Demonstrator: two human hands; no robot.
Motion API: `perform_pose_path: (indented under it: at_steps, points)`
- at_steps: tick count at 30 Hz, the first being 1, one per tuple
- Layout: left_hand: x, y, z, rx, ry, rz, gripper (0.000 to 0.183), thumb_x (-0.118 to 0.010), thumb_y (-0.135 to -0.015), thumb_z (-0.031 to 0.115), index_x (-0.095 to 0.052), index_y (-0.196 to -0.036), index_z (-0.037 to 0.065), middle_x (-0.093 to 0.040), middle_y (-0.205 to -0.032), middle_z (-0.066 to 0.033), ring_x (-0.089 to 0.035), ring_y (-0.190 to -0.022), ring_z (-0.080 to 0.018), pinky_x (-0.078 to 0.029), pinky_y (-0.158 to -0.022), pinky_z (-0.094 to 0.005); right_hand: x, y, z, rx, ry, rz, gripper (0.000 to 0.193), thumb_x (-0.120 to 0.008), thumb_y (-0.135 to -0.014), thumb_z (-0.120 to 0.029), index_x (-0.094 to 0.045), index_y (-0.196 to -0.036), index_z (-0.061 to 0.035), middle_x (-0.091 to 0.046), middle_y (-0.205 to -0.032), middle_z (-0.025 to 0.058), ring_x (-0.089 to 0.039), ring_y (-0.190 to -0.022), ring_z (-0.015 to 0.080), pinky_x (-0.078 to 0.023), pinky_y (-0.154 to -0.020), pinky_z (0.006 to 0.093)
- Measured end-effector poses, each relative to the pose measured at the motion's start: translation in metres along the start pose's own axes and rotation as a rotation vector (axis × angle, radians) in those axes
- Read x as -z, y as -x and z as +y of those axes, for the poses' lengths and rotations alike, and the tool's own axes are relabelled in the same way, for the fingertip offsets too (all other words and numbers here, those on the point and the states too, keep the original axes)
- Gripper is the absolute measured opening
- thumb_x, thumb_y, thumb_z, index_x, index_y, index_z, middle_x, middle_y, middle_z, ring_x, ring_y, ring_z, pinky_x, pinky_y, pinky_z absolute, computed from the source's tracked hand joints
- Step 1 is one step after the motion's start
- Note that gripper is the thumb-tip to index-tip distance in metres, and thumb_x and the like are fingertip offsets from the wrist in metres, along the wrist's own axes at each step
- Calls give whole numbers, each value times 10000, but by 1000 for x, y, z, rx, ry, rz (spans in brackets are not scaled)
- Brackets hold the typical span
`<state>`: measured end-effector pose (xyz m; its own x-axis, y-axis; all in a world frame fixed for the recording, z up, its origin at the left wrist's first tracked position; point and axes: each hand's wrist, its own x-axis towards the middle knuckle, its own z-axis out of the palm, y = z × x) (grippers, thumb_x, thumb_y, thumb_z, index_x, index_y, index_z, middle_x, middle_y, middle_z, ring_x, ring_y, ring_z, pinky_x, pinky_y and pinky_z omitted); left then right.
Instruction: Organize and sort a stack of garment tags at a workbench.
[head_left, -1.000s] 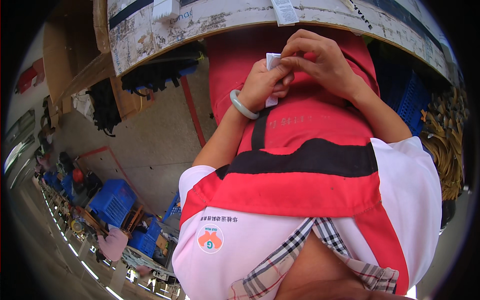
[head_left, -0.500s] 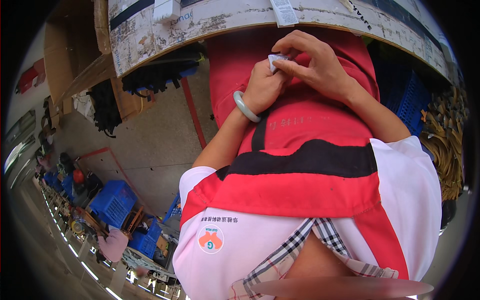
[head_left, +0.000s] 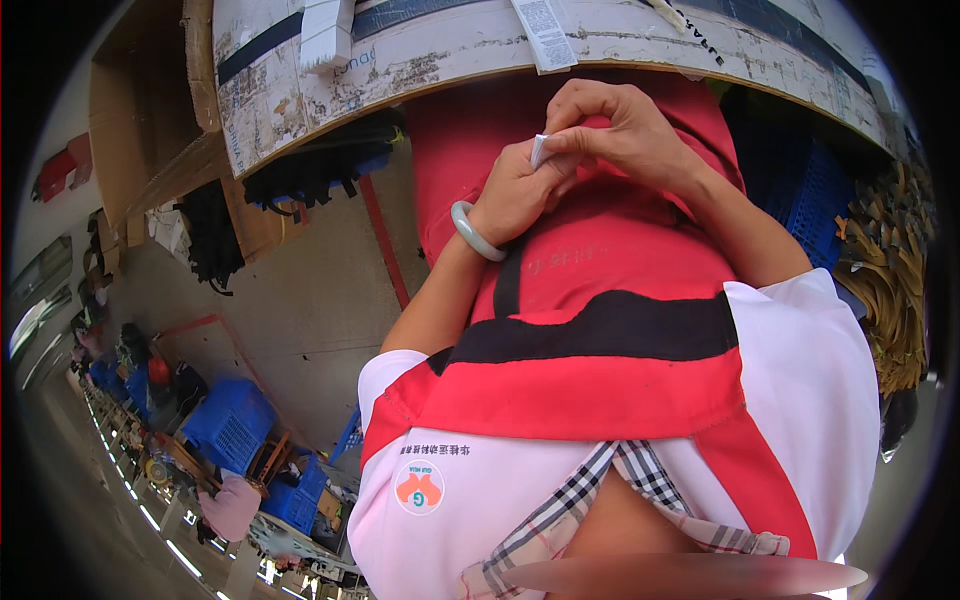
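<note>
Close over my lap, my two hands meet at a small white label [head_left: 540, 151], which looks folded and shows its narrow side. My left hand [head_left: 515, 192], with a pale bangle [head_left: 478, 232] on its wrist, is closed around the lower part of the label. The thumb and fingers of my right hand [head_left: 620, 130] pinch at the label's upper end. Part of the label is hidden by the fingers. Beyond the hands, a long printed white label strip [head_left: 545, 35] hangs over the table's near edge.
A worn, paper-covered table [head_left: 430, 55] crosses the top, with a stack of white labels [head_left: 326, 38] at left. A cardboard box [head_left: 150, 120] and black straps [head_left: 210, 235] are at left. Blue crates [head_left: 815, 205] and brown strips [head_left: 890, 300] stand at right. Another person [head_left: 235, 508] sits far left.
Both hands have shifted slightly left and nearer to me. The white label has turned or folded, showing a narrower side now.
</note>
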<state>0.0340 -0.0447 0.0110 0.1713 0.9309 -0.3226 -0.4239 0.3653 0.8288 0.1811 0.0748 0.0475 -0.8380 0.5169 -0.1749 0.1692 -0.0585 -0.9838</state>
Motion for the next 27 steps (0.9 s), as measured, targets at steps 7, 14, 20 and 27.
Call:
perform_pose_path:
  at_steps: [7, 14, 20, 27]
  points:
    - [-2, -6, 11, 16, -156, 16, 226, -556, -1015, 222, -652, -992, 18, -461, -647, 50, -379, -542, -34, -277, -475, -211, 36, -9, 4, 305, 442, 252, 139, -709, -864, -167, -709, -915, -37, -654, -959, 89, -631, -871, 255, -498, -783, 332]
    - [0, -18, 21, 32, 153, 210, 222, -573, -1008, 221, -655, -998, 16, -471, -646, 46, -332, -481, -17, -244, -425, -205, 144, -35, 54, 313, 1107, 796, 202, -718, -850, -238, -753, -993, -99, -674, -1006, 81, -603, -952, 289, -483, -837, 390]
    - [10, -21, 19, 27, 96, 248, 214, -572, -1008, 213, -651, -1004, 14, -475, -649, 44, -354, -493, -18, -271, -434, -196, 141, -44, 54, 329, 987, 840, 172, -735, -827, -213, -765, -954, -100, -675, -982, 71, -598, -938, 276, -473, -827, 374]
    - [18, -25, 19, -21, 98, 269, 202, -587, -999, 198, -660, -998, 10, -497, -648, 33, -368, -494, -23, -288, -436, -194, 140, -50, 44, 308, 1052, 810, 186, -739, -828, -234, -759, -966, -111, -672, -1022, 64, -588, -995, 272, -460, -868, 376]
